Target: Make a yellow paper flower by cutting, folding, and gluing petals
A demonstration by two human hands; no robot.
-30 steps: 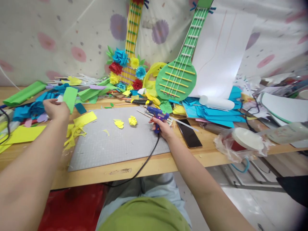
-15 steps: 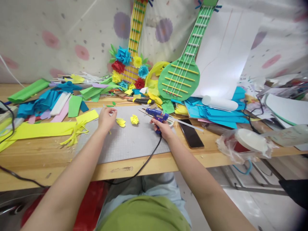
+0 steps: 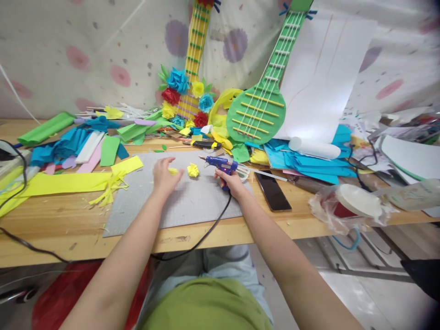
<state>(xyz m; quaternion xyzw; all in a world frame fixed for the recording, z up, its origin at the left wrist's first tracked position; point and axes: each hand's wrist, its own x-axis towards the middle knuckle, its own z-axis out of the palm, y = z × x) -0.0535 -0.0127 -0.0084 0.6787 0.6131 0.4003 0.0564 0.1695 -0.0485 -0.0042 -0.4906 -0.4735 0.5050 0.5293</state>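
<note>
My right hand (image 3: 231, 180) grips a blue hot glue gun (image 3: 222, 163) by its handle, nozzle pointing left, a pale glue stick (image 3: 271, 175) jutting from its back. Over the grey cutting mat (image 3: 192, 204), my left hand (image 3: 165, 175) hovers with thumb and fingers apart, holding nothing. Between those fingers shows a yellow paper petal piece (image 3: 173, 171), partly hidden by the hand. A small yellow paper flower (image 3: 193, 170) sits on the mat between my two hands.
Yellow crepe strips (image 3: 68, 182) and blue paper (image 3: 65, 146) lie left. Behind stand a green paper guitar (image 3: 256, 114) and a yellow one with flowers (image 3: 188, 103). A phone (image 3: 273, 191) lies right, near a plastic-wrapped container (image 3: 350, 204). The black cord (image 3: 209, 233) crosses the table edge.
My left hand has moved right from the green and white paper strips to the yellow petal piece, its fingers spreading. The right hand keeps the glue gun nearly in place.
</note>
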